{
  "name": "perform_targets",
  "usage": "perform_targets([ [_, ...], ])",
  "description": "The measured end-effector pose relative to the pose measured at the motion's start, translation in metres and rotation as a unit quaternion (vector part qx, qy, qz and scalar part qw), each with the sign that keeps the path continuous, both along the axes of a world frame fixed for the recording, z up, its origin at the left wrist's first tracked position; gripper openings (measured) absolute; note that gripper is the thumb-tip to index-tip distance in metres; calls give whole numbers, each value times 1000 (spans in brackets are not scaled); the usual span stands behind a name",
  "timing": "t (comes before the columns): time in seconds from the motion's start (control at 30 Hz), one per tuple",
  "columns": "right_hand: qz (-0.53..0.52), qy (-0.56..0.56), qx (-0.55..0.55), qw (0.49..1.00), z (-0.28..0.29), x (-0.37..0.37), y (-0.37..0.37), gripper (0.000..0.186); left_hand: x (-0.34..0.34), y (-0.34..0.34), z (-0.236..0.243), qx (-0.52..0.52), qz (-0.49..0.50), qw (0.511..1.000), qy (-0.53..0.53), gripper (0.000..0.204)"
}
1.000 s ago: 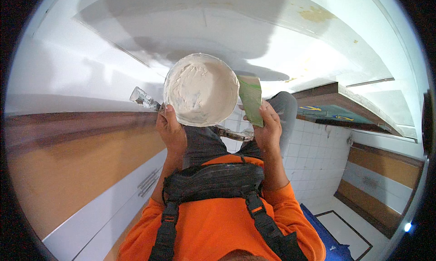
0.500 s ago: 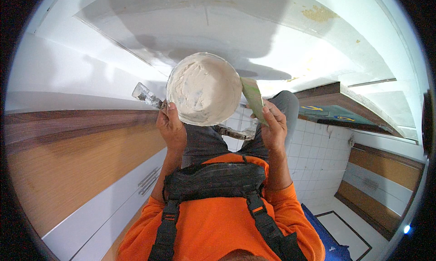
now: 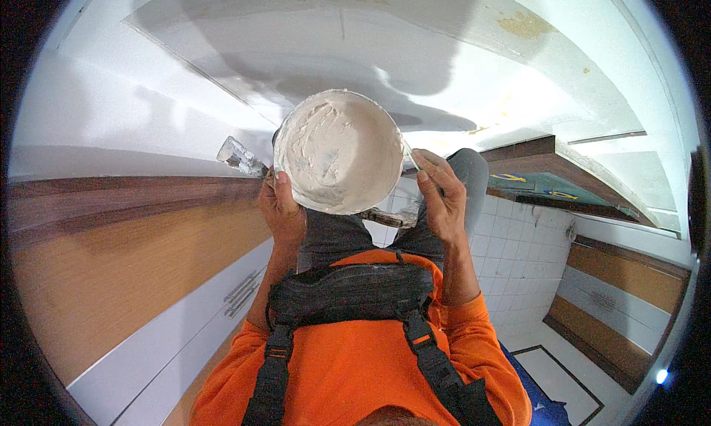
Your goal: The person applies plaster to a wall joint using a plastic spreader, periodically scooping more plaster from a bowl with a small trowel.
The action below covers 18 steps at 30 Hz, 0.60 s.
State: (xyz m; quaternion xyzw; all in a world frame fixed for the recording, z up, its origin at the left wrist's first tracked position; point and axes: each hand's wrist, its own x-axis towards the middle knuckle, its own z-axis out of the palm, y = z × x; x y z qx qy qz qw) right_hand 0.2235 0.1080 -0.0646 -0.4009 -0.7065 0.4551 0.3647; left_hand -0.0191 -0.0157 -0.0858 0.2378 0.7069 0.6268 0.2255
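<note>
My left hand (image 3: 284, 213) grips the side of a round bucket (image 3: 348, 92) that holds off-white putty (image 3: 326, 153), smeared in ridges up its inner wall. A putty knife (image 3: 241, 157) with a white-crusted blade sticks out to the left from the same hand, apparently held against the bucket. At the bucket's right rim, my right hand (image 3: 447, 201) pinches a thin green spreader (image 3: 409, 156), seen nearly edge-on. Its edge touches or nearly touches the rim; I cannot tell which.
Below the bucket, near my knees, is a dark-handled, white-crusted tool (image 3: 392, 218). A smooth white and grey surface (image 3: 333, 48) curves ahead. Wood-toned panels (image 3: 133, 278) run along the left. A dark-edged board (image 3: 563, 170) juts in at right, above white tiles (image 3: 511, 241).
The green spreader has turned from showing its broad face to edge-on, and my right hand has moved slightly toward the bucket. The bucket has shifted a little right and down.
</note>
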Motion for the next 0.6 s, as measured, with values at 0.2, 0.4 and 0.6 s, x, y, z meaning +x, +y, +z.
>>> perform_targets([
  [0.2, -47, 44, -46, 997, -16, 8, 8, 32, -1, 0, -5, -15, -8, 999, -27, 43],
  [0.4, -25, 290, -305, 907, -4, 23, 8, 39, 4, 3, 0, 38, 7, 999, -21, 46],
  [0.6, -45, 289, -272, 917, 10, 20, 0, 27, 10, 8, 23, 61, 36, 989, -129, 43],
])
